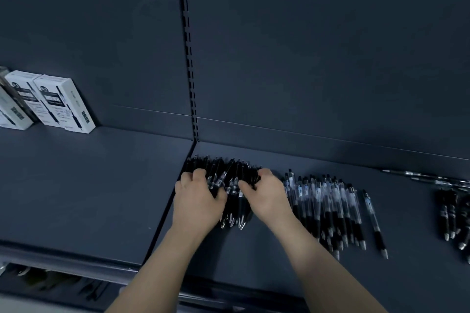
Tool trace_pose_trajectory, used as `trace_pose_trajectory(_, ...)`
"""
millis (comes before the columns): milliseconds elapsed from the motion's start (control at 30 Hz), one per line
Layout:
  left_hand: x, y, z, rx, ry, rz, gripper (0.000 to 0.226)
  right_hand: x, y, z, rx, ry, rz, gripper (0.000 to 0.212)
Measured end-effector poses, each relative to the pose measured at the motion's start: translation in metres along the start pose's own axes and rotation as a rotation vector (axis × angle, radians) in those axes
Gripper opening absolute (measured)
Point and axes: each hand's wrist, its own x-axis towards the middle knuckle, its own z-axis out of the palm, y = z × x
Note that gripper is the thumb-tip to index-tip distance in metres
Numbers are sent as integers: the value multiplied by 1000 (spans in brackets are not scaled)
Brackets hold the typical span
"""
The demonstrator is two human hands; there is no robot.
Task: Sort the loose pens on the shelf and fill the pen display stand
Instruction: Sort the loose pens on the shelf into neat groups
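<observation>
A heap of black pens [230,185] lies on the dark grey shelf [244,249], tips toward me. My left hand [198,201] grips the heap's left side with curled fingers. My right hand [267,198] grips its right side, thumb and fingers curled over the pens. To the right lies a row of clear-barrelled pens [328,206], side by side. A single clear pen [375,221] lies apart from that row. No pen display stand is in view.
More pens [455,213] lie in a loose pile at the far right edge. White pen boxes [64,104] stand at the back left of the neighbouring shelf. A slotted upright [189,58] divides the dark back panels. A lower shelf shows below the front edge.
</observation>
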Motion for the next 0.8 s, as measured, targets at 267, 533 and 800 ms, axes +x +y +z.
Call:
trace_pose_trajectory(267,-2,-8,-4,3,47,-6,56,-14,13,-1,-47,56,-28,54)
trace_pose_trajectory(533,-1,-16,-9,-35,44,-92,69,-18,13,0,-115,0,19,51)
trace_pose_trajectory(800,1,-27,-17,87,47,-147,64,-17,11,5,-159,-31,-5,45)
